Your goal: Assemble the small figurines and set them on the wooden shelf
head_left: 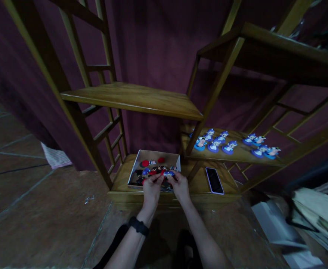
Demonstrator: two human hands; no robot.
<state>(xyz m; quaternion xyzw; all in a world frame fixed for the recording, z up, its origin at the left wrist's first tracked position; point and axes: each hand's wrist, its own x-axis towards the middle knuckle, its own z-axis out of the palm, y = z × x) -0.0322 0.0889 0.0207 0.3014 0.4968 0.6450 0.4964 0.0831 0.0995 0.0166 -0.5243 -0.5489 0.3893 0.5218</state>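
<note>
Both my hands meet over the near side of an open shallow cardboard box (133, 168). A small purple-and-white figurine (169, 173) is pinched between their fingertips. My left hand (152, 188), with a dark band on its wrist, is closed at the figurine's left side, near something red. My right hand (180, 186) is closed on its right side. Inside the box lie several small figurines, among them a red piece (145, 163) and a purple one (145, 171). My hands hide part of the box's front edge.
The box stands on the low wooden ledge (119, 183) of a shelf unit. A phone (214, 181) lies on the right. Several purple and blue figurines (229, 147) stand on the right shelf (238, 156). A wooden shelf (133, 98) juts out above the box.
</note>
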